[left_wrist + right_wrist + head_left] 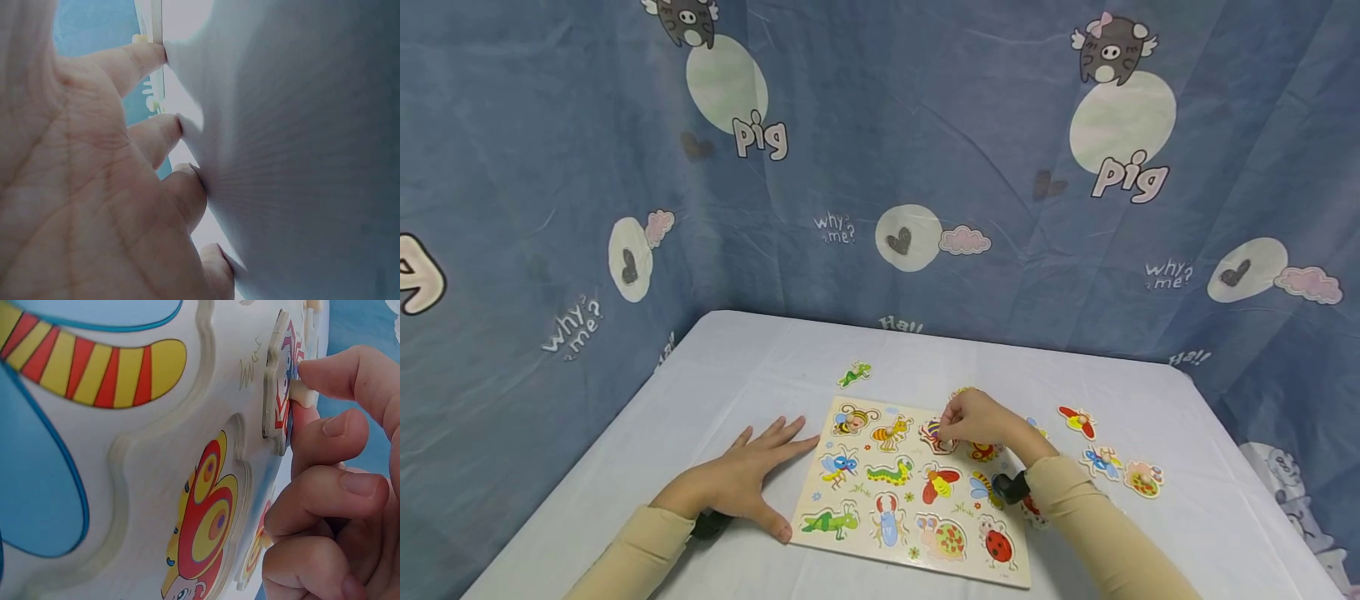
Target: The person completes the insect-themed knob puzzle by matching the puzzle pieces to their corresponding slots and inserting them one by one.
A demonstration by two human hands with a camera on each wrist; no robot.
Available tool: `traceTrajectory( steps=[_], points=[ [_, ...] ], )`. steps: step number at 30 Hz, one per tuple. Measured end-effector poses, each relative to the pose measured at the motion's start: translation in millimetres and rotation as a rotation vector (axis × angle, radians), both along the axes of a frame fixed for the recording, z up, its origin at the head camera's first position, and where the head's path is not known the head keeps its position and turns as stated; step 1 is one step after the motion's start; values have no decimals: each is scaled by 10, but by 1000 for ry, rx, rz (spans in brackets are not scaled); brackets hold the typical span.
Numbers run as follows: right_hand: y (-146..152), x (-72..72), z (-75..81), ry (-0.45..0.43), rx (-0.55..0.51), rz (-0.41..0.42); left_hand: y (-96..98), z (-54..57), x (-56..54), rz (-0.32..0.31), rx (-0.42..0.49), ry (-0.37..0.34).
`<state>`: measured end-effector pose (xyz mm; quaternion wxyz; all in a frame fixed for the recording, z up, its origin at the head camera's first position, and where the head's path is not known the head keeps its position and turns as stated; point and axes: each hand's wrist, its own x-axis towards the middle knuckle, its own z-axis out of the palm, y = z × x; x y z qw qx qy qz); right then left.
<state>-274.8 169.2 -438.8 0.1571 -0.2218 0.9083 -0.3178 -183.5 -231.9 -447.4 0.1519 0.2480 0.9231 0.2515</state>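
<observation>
A wooden peg puzzle board (917,558) with printed insect shapes lies on the white table. My right hand (981,417) is over its upper right part. There, thumb and index finger pinch the small wooden knob (304,395) of a puzzle piece (279,394) with a red-and-purple striped bug. That piece sits at its recess, slightly raised and tilted in the right wrist view. Beside it shows the red-and-yellow butterfly recess (209,519). My left hand (748,471) rests with spread fingers on the table left of the board, its thumb at the lower left corner.
A green grasshopper piece (854,374) lies behind the board. To the right are a red-winged piece (1078,422), a blue-winged piece (1102,462) and a snail piece (1143,479). Another piece (964,390) is partly hidden behind my right hand. A blue printed curtain (820,283) surrounds the table.
</observation>
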Motion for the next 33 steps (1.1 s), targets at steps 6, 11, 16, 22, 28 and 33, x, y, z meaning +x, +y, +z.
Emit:
traceTrajectory(
  steps=[6, 11, 16, 22, 28, 33],
  points=[
    [-5, 1, -14, -15, -5, -1, -3, -23, -5, 5, -2, 2],
    [-5, 0, -29, -8, -7, 0, -5, -22, -6, 7, -3, 0],
    [-5, 13, -14, 2, -12, 14, -4, -14, -10, 5, -4, -4],
    [-11, 33, 12, -16, -11, -13, -4, -15, -22, 5, -6, -4],
    [-14, 47, 11, -34, -13, -39, -5, -25, -23, 7, -7, -5],
    [-12, 51, -5, -47, -9, -57, -2, -25, -20, 7, -3, -3]
  ],
)
